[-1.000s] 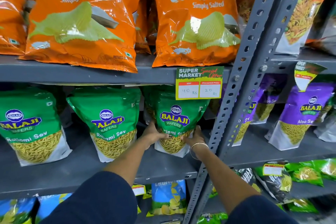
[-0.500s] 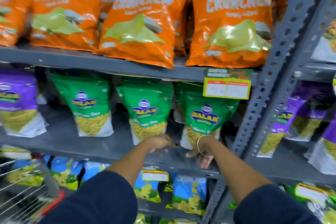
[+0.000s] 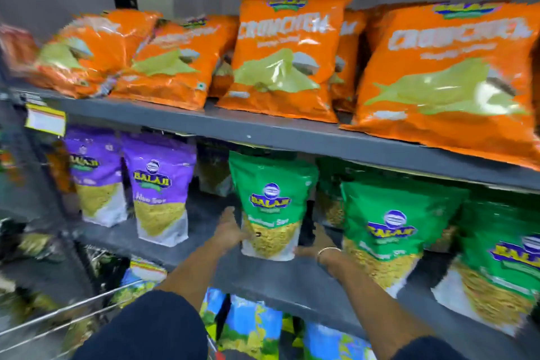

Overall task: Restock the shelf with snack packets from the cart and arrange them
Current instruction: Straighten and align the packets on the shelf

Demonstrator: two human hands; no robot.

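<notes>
From the head camera, I have both hands on one green packet [image 3: 270,207] standing upright on the middle shelf [image 3: 292,280]. My left hand [image 3: 230,231] presses flat against its left edge, fingers together; my right hand [image 3: 318,242] cups the lower right corner, fingers partly hidden behind the packet, so how far they wrap I cannot tell. The packet stands between the purple packets [image 3: 159,190] and more green packets [image 3: 391,231] on its right. I judge this the arranging step: squaring it up in the row. Next I would let go gently so it stays upright, then turn to the cart [image 3: 73,313] at lower left. The picture is blurred.
</notes>
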